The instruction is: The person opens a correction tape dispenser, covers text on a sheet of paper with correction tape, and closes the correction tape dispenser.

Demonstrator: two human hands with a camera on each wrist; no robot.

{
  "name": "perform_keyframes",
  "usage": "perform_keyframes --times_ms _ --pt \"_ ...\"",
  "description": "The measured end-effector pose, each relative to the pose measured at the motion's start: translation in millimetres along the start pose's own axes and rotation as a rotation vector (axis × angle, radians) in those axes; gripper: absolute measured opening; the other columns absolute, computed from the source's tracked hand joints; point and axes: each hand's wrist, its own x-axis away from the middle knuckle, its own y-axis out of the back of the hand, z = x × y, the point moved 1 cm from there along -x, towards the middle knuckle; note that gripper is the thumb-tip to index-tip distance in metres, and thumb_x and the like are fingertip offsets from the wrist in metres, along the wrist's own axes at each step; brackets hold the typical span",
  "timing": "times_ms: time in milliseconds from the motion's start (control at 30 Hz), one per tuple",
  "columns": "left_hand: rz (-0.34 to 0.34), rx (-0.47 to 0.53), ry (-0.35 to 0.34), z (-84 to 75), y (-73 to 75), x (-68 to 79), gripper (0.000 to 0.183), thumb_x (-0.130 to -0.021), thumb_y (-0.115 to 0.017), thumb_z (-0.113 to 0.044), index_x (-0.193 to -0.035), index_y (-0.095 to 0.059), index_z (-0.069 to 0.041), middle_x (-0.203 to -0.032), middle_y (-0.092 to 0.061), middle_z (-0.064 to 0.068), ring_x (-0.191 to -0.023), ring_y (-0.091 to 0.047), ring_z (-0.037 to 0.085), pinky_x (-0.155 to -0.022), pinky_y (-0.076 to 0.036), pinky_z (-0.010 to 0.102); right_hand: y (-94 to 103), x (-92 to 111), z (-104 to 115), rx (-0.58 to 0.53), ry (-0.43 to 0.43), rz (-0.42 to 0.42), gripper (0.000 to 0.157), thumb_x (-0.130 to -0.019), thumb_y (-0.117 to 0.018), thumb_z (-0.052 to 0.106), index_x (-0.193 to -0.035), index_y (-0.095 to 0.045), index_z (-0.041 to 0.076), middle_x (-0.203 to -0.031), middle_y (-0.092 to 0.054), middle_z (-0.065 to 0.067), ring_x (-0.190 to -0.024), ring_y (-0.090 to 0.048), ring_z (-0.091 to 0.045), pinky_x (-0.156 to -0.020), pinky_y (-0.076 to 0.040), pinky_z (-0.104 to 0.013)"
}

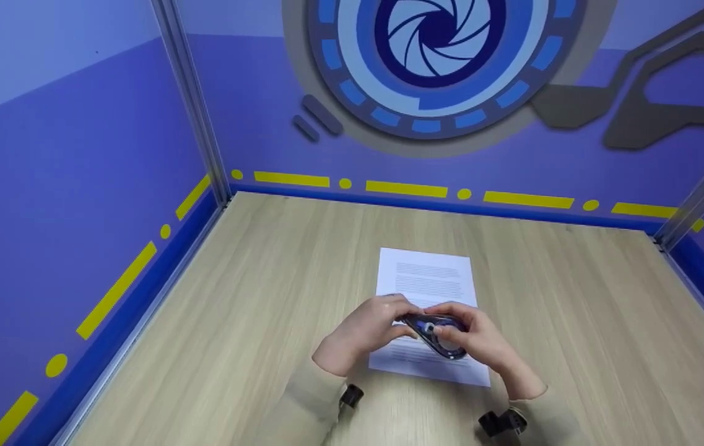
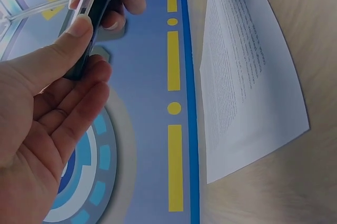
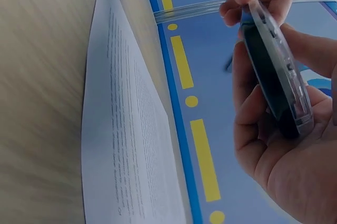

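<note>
Both hands hold a correction tape (image 1: 427, 337), a teardrop-shaped case with a dark side and a clear side, above a printed sheet of paper (image 1: 429, 279). My left hand (image 1: 373, 325) pinches its narrow end between thumb and fingers. Around the wider, rounded end curl the fingers and thumb of my right hand (image 1: 482, 337). In the right wrist view the case (image 3: 274, 77) stands edge-on, its clear side toward the thumb. The left wrist view shows the left thumb on the case's edge; the tip is partly hidden by fingers.
The paper lies on a wood-grain table (image 1: 277, 279). Blue and purple panels (image 1: 252, 111) with yellow dashes enclose the table's back and sides, joined by metal corner posts (image 1: 194, 99). Dark wrist cameras (image 1: 503, 423) sit on both sleeves.
</note>
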Motion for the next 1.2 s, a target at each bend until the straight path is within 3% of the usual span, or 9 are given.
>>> perform_keyframes --times_ms 167,300,500,633,767,1000,1200 --pt "-0.008 0.033 0.010 3.5 0.2 0.2 0.034 -0.090 -0.076 -0.029 -0.118 -0.076 -0.011 -0.108 -0.076 0.001 -0.097 -0.071 0.011 -0.083 -0.056 0.015 -2.4 1 2 0.068 0.211 -0.049 0.028 -0.097 -0.066 0.001 -0.124 -0.067 -0.002 -0.117 -0.068 -0.024 -0.096 -0.065 -0.003 -0.080 -0.054 -0.017" --pt "-0.014 0.084 0.029 6.7 0.1 1.1 0.034 -0.090 -0.075 -0.030 -0.118 -0.076 -0.009 -0.107 -0.076 0.002 -0.093 -0.070 0.012 -0.080 -0.055 0.014 -6.5 0 4 0.143 0.401 -0.136 0.028 -0.091 -0.069 -0.007 -0.118 -0.072 0.001 -0.114 -0.069 -0.020 -0.108 -0.063 -0.007 -0.090 -0.052 -0.015" --pt "-0.019 0.174 0.079 9.6 3.1 2.1 0.031 -0.090 -0.076 -0.026 -0.116 -0.076 -0.008 -0.105 -0.077 0.004 -0.091 -0.071 0.012 -0.079 -0.058 0.015 -11.1 1 4 0.216 0.515 -0.165 0.041 -0.077 -0.083 -0.006 -0.117 -0.074 0.004 -0.118 -0.069 -0.019 -0.116 -0.063 -0.013 -0.096 -0.049 -0.015" --pt "-0.004 0.198 0.098 10.7 3.9 1.7 0.031 -0.089 -0.077 -0.024 -0.115 -0.077 -0.007 -0.104 -0.077 0.004 -0.091 -0.073 0.015 -0.079 -0.058 0.016 -12.9 1 5 0.295 0.571 -0.168 0.052 -0.069 -0.091 -0.001 -0.118 -0.074 0.003 -0.119 -0.068 -0.021 -0.115 -0.063 -0.024 -0.095 -0.050 -0.015" --pt "0.000 0.208 0.104 12.2 2.7 1.2 0.031 -0.088 -0.078 -0.024 -0.114 -0.077 -0.007 -0.102 -0.077 0.005 -0.089 -0.072 0.015 -0.077 -0.057 0.014 -13.8 2 7 0.374 0.590 -0.185 0.054 -0.069 -0.093 0.004 -0.118 -0.074 0.006 -0.120 -0.069 -0.017 -0.112 -0.064 -0.028 -0.096 -0.048 -0.011" --pt "-0.021 0.183 0.085 12.0 0.9 1.7 0.033 -0.088 -0.078 -0.024 -0.115 -0.076 -0.005 -0.103 -0.077 0.009 -0.089 -0.072 0.016 -0.078 -0.059 0.018 -12.7 2 9 0.478 0.544 -0.213 0.057 -0.072 -0.093 0.007 -0.123 -0.069 0.001 -0.116 -0.073 -0.009 -0.105 -0.068 -0.023 -0.094 -0.048 -0.009" --pt "-0.039 0.161 0.074 9.8 -1.6 0.6 0.032 -0.088 -0.079 -0.024 -0.114 -0.076 -0.005 -0.102 -0.077 0.009 -0.088 -0.072 0.017 -0.076 -0.056 0.014 -12.6 2 8 0.531 0.504 -0.225 0.055 -0.072 -0.092 0.008 -0.121 -0.069 -0.001 -0.114 -0.073 -0.007 -0.102 -0.068 -0.021 -0.088 -0.051 -0.012"
